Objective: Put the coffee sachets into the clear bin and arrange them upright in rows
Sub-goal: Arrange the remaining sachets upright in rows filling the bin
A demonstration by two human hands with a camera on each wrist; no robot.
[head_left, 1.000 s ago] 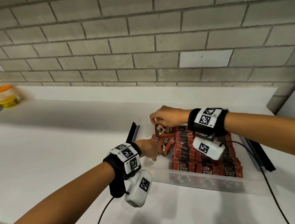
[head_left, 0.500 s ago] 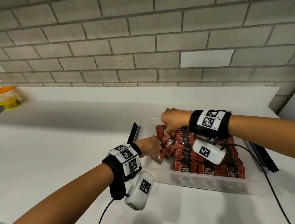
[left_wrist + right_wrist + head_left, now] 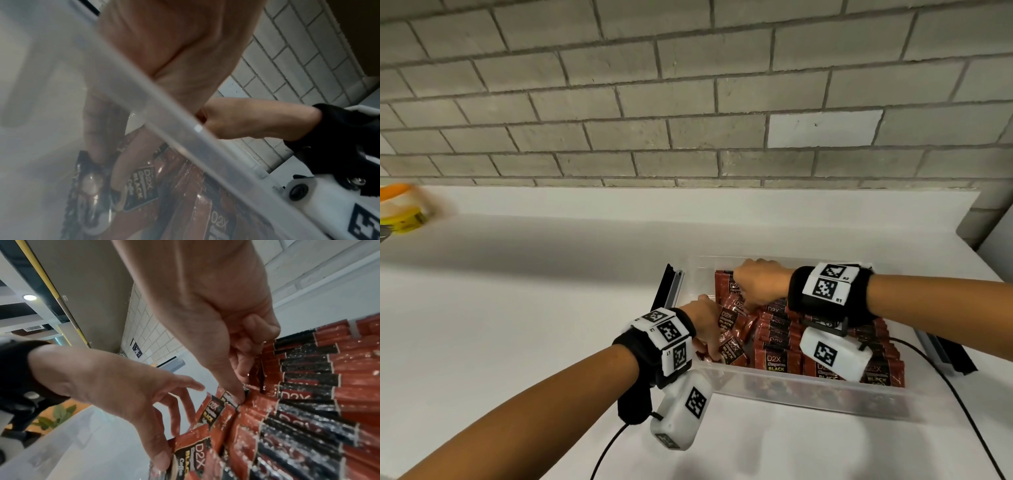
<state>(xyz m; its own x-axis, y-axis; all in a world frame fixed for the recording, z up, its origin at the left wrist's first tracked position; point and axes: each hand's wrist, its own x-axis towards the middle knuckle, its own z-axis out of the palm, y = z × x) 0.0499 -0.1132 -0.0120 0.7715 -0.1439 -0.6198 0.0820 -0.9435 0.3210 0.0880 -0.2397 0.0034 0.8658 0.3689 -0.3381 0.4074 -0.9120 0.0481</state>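
The clear bin (image 3: 825, 394) stands on the white counter, packed with upright rows of red-and-black coffee sachets (image 3: 777, 363). At its left end a few loose sachets (image 3: 732, 349) lean sideways. My left hand (image 3: 709, 329) reaches into that end, its fingers (image 3: 180, 402) straight and spread against the leaning sachets and its thumb on the front one. My right hand (image 3: 753, 291) is over the back left of the rows. Its fingers (image 3: 246, 356) curl behind a sachet (image 3: 257, 369) and the thumb presses on a top edge. The left wrist view looks through the bin's rim (image 3: 185, 129).
A black-and-grey strip (image 3: 669, 287) lies along the bin's left side and another (image 3: 945, 353) along its right. A yellow-and-orange tub (image 3: 404, 209) sits at the far left. A cable (image 3: 962, 394) trails past the bin's right. A brick wall backs the counter.
My right hand, which held a sachet up over the bin's back left, has come down and pushed it in among the rows. The left hand has stayed at the leaning sachets.
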